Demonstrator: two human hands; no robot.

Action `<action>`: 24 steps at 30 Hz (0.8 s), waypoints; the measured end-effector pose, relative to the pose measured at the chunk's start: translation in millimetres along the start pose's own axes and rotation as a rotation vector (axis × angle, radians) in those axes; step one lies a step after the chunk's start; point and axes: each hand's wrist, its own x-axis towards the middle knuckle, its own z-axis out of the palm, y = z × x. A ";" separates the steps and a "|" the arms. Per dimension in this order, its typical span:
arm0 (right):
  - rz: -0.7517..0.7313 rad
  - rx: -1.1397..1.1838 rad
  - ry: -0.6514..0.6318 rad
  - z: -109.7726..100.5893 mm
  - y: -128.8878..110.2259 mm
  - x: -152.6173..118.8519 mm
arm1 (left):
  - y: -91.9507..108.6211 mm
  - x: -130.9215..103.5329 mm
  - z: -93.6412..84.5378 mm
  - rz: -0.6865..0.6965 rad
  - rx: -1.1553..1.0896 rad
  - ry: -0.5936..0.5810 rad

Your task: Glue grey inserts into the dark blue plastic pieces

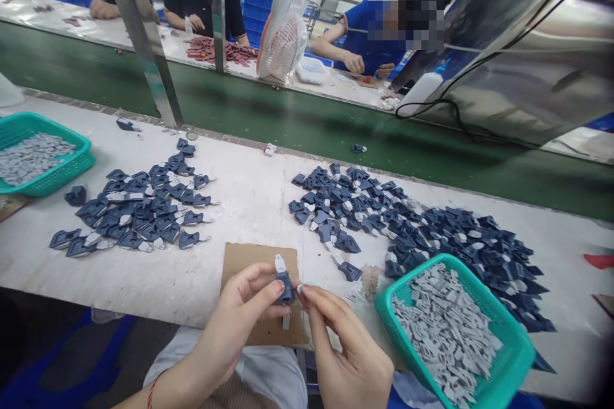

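Two-handed work on small parts at a counter [249, 204]. Lower centre of the frame: the left hand [244, 303] has its grip closed about a dark blue piece [285, 290] with a pale tip, held over a cardboard sheet [237, 262]. The right hand's [350, 345] grip is narrow, pinching a small pale part [300, 288] just beside the piece; contact cannot be told. This unit appears partly done, the pale part not visibly seated. Centre left and right of the frame: a smaller heap [139, 214] and a larger heap [460, 236] of similar pieces; which is finished cannot be told. Lower right: a green basket [513, 364] well stocked with pale parts [451, 326], suggesting much remains.
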 end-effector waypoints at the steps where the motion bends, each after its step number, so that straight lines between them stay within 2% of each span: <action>1: -0.024 -0.024 -0.014 -0.6 -0.8 1.1 | -0.2 0.3 -0.4 0.008 0.006 -0.002; 4: -0.040 -0.033 -0.036 -1.8 -3.3 3.7 | -0.3 0.3 -2.8 0.024 0.023 -0.009; 14: 0.044 0.072 -0.076 6.0 -9.1 6.2 | 5.9 -8.3 -9.8 0.058 0.066 0.021; 16: 0.094 0.112 -0.079 8.3 -8.6 6.4 | 7.3 -8.3 -12.8 0.051 0.079 0.023; 21: 0.323 0.307 -0.157 10.9 -5.8 7.4 | 16.3 -8.9 -25.4 0.049 0.082 -0.015; 24: 0.348 0.360 -0.244 12.9 -5.3 10.2 | 23.2 -11.0 -35.7 0.050 0.042 0.002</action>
